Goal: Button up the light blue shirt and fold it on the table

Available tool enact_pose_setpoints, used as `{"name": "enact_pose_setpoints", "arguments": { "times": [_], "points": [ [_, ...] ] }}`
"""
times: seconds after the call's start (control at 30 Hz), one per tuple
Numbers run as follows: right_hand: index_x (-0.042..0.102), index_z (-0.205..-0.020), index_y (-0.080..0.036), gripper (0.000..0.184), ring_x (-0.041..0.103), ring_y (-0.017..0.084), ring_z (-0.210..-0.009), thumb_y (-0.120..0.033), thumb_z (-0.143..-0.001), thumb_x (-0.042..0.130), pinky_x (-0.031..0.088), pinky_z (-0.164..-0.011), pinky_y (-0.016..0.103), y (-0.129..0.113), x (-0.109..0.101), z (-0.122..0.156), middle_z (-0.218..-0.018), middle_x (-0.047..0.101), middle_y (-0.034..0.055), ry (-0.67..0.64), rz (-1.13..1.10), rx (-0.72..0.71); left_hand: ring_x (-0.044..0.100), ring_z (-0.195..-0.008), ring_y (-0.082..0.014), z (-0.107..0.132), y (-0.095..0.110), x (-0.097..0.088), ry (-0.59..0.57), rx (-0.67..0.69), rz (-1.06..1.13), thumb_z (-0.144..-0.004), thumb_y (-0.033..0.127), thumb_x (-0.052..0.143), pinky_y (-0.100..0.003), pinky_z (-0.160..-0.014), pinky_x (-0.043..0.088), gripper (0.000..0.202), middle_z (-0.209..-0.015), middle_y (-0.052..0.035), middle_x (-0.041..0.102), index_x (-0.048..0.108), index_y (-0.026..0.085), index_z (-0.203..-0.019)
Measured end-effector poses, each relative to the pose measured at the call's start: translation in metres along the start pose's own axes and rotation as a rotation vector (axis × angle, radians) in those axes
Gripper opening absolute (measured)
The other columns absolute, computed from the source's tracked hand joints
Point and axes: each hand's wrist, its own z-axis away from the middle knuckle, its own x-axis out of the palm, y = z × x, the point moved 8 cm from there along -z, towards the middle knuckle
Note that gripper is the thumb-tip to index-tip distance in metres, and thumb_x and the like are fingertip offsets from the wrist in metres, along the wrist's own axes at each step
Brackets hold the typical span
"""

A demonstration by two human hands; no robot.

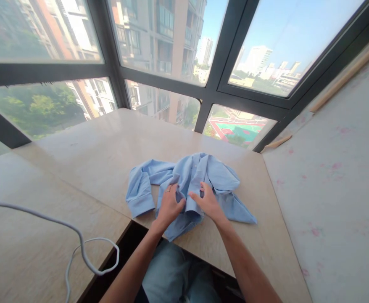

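A crumpled light blue button-up shirt [193, 172] lies in a loose heap on the wooden surface. One sleeve with its cuff [142, 205] bends out to the left, and a pointed fold of cloth [239, 210] reaches right. Over the middle of the shirt is my left hand [171, 205], a ring on one finger, its thumb apart from its curved fingers. Close by on the right, my right hand [210, 204] has its thumb and fingers spread in the same way beside the button strip. Both hands appear to touch the fabric; neither visibly pinches it.
The pale wooden surface [86, 168] runs up to dark-framed windows [216, 80]. A white cable [58, 221] loops across the left side. A dark gap [130, 240] opens at the near edge by my legs. On the right stands a flowered wall [326, 202].
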Motion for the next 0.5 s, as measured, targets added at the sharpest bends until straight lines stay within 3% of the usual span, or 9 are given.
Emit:
{"name": "enact_pose_setpoints", "arguments": {
  "times": [0.13,0.2,0.3,0.33,0.4,0.5],
  "points": [
    [0.059,-0.121,-0.017,0.07,0.05,0.037,-0.128,-0.03,-0.055,0.078,0.04,-0.108,0.051,0.019,0.003,0.013,-0.131,0.058,0.0176,0.112,0.106,-0.074,0.042,-0.137,-0.0378,0.002,-0.014,0.001,0.118,-0.062,-0.261,-0.081,0.034,0.064,-0.055,-0.107,0.038,0.069,-0.144,-0.024,0.048,0.043,0.01,-0.141],
    [0.061,-0.119,-0.018,0.065,0.058,0.034,-0.117,-0.021,-0.055,0.072,0.048,-0.1,0.046,0.018,-0.003,0.014,-0.122,0.064,0.0142,0.113,0.049,-0.001,0.048,-0.131,-0.0374,-0.003,-0.014,-0.005,0.1,-0.053,-0.367,-0.083,0.031,0.062,-0.053,-0.103,0.04,0.06,-0.137,-0.0221,0.055,0.049,0.011,-0.138],
    [0.067,-0.108,-0.018,0.049,0.066,0.024,-0.08,-0.018,-0.058,0.065,0.055,-0.072,0.035,0.008,-0.022,0.011,-0.093,0.072,0.0048,-0.035,-0.22,0.186,0.061,-0.109,-0.0315,-0.016,-0.017,-0.018,-0.006,-0.038,-0.483,-0.089,0.019,0.05,-0.043,-0.09,0.046,0.032,-0.112,-0.0149,0.07,0.067,0.016,-0.115],
    [0.068,-0.102,-0.017,0.043,0.064,0.021,-0.068,-0.018,-0.059,0.064,0.054,-0.063,0.032,0.003,-0.032,0.009,-0.082,0.071,0.0026,-0.09,-0.346,0.239,0.063,-0.103,-0.0297,-0.02,-0.02,-0.024,-0.029,-0.042,-0.51,-0.089,0.016,0.047,-0.04,-0.087,0.046,0.03,-0.105,-0.0132,0.072,0.071,0.017,-0.107],
    [0.068,-0.095,-0.016,0.035,0.063,0.017,-0.063,-0.017,-0.06,0.067,0.052,-0.057,0.027,-0.013,-0.074,0.0,-0.077,0.071,0.0013,-0.009,-0.626,0.226,0.064,-0.097,-0.0276,-0.027,-0.028,-0.04,-0.038,-0.071,-0.548,-0.089,0.012,0.044,-0.037,-0.084,0.046,0.031,-0.099,-0.0116,0.073,0.073,0.017,-0.098],
    [0.066,-0.096,-0.02,0.023,0.07,0.018,-0.086,-0.026,-0.074,0.061,0.057,-0.078,0.03,-0.026,-0.155,-0.007,-0.091,0.073,0.004,0.38,-1.107,0.022,0.064,-0.095,-0.0255,-0.031,-0.04,-0.059,0.01,-0.118,-0.552,-0.087,0.011,0.046,-0.034,-0.084,0.046,0.029,-0.099,-0.0106,0.073,0.073,0.016,-0.097]
  ]
}}
